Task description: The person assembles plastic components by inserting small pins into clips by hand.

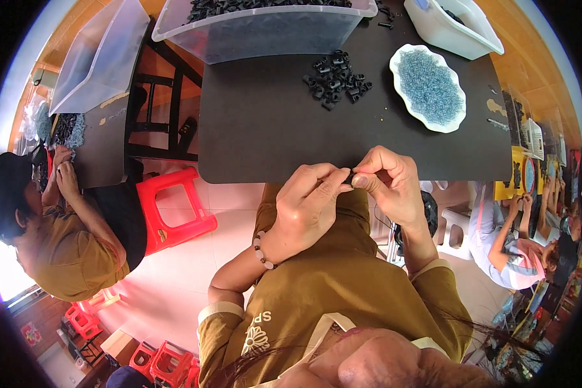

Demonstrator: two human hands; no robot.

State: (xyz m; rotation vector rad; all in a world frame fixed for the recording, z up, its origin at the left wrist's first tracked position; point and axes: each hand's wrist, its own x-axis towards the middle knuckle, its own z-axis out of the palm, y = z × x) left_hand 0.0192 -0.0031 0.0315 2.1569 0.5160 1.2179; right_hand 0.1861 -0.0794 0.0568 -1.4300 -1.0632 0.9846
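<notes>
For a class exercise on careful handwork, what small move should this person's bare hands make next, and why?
Perhaps press gently with the bare right hand, since the bare left hand also pinches the same small black plastic-looking piece and could steady it.

We seem to be in a small assembly workshop: a clear tub (271,42) holds masses of black parts (330,89), more lie heaped on our dark worktable (258,123), and a wavy-edged dish (442,128) carries countless tiny bluish pieces (428,87). People sit at work to our left (74,252) and right (514,255), among plastic stools (187,233).
</notes>
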